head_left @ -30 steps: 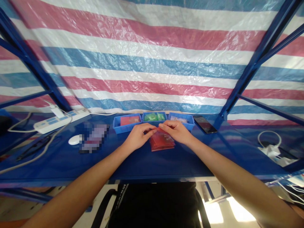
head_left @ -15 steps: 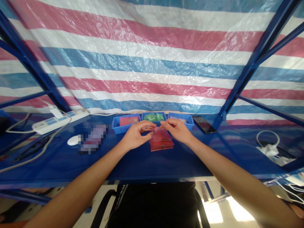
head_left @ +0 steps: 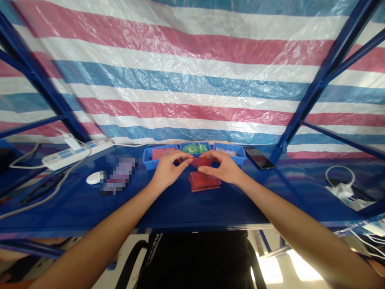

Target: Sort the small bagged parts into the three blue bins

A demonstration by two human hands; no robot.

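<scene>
A thin, see-through red plastic pouch (head_left: 201,161) is held up between my two hands. The thumb and fingers of my left hand (head_left: 169,169) pinch its left edge. On the other side my right hand (head_left: 224,166) grips it, thumb toward me and fingers behind. Right below lies a stack of similar red pouches (head_left: 205,182) flat on the blue desk. Beyond my hands stand three blue bins: the left bin (head_left: 152,164) holds red pouches, the middle bin (head_left: 181,147) green packets, and the right bin (head_left: 241,159) clear packets, partly hidden.
A dark phone (head_left: 259,157) lies right of the bins. To the left are a white oval object (head_left: 94,178), a pixelated object (head_left: 118,176) and a white power strip (head_left: 76,154) with cables. Blue metal posts and a striped tarp (head_left: 186,88) rise behind the desk.
The red pouch has come up off the stack and now stretches between my hands. My right thumb has moved out to its near side, and the rest of the stack stays in place.
</scene>
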